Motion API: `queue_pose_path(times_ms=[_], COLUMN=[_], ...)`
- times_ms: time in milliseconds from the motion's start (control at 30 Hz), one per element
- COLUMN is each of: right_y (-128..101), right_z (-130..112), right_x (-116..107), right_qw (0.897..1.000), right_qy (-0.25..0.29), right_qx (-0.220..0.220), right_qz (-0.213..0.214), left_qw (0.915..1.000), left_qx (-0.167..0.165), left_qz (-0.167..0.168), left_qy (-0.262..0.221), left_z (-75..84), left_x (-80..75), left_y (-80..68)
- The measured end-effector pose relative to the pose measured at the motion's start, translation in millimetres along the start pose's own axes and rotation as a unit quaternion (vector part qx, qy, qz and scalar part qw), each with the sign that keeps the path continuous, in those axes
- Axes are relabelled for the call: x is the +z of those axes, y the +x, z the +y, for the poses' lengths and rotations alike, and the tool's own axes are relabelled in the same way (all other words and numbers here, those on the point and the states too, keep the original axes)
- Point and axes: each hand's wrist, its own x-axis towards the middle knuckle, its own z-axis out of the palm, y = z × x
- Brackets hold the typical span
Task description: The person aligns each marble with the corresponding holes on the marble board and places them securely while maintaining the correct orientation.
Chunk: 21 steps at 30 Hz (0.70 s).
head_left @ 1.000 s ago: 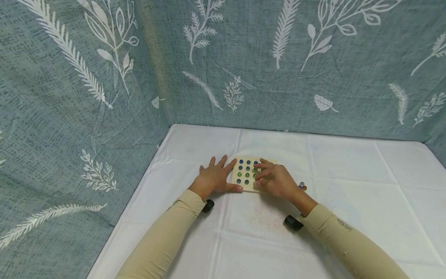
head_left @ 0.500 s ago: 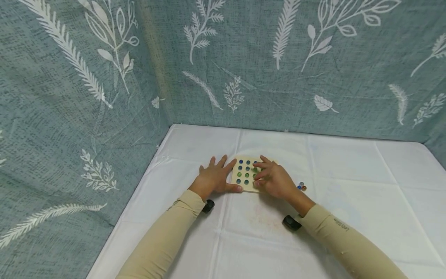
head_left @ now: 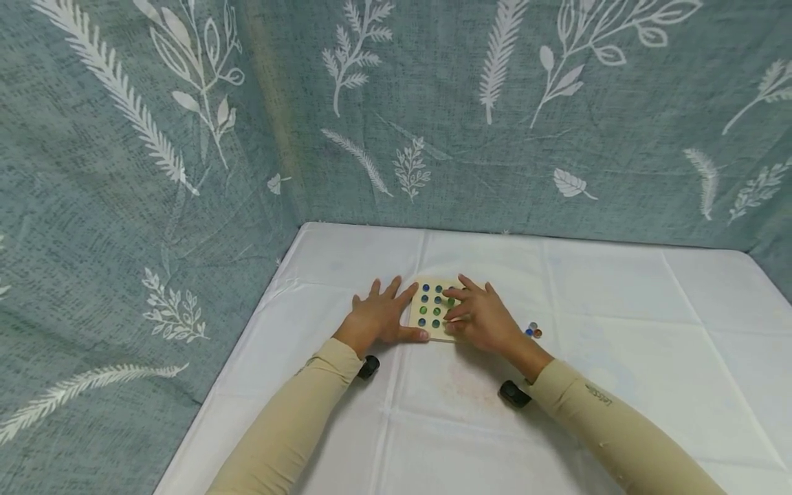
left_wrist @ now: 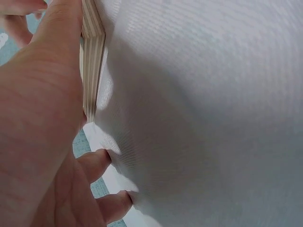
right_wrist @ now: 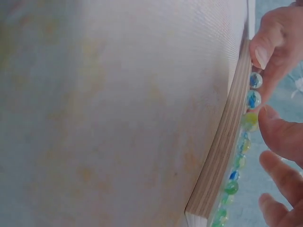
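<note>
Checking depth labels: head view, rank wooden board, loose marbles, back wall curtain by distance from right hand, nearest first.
1. wooden board: under the right hand, touching.
2. loose marbles: on the cloth just right of the hand.
3. back wall curtain: far behind the table.

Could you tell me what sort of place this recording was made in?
Probably a makeshift recording booth: leaf-print fabric backdrop on two sides, a white tablecloth, and only a wooden marble board under the left hand and right hand.

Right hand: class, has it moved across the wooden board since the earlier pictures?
Yes. The right hand has crept slightly left over the wooden board, away from the loose marbles on the cloth.
</note>
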Motion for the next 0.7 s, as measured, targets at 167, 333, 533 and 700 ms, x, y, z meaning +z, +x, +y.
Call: queue_pose_path(times_ms=[167,333,533,700], right_y=[-4.4,-13.6,-28.1,-45.7], right_z=[2.0,9.8,24.6,38.0], right_x=[-5.2,-21.5,-42.4,-56.1], right_qw=[1.0,0.999,0.998,0.998], right_qy=[0.0,0.027,0.03,0.011], right_qx=[0.002,0.015,0.047,0.067], right_qz=[0.01,0.012,-0.001,-0.012], left_qw=[1.0,1.0,1.0,0.9999], left_qx=[-0.001,0.001,0.007,0.012], left_qz=[-0.003,-0.004,0.0,0.003], left_qy=[0.001,0.002,0.006,0.003], left_z=[0.3,1.3,-0.6,-0.3], left_x=[0.2,-0.8,0.2,1.5], left_y=[-0.7,-1.5,-1.2,-1.1])
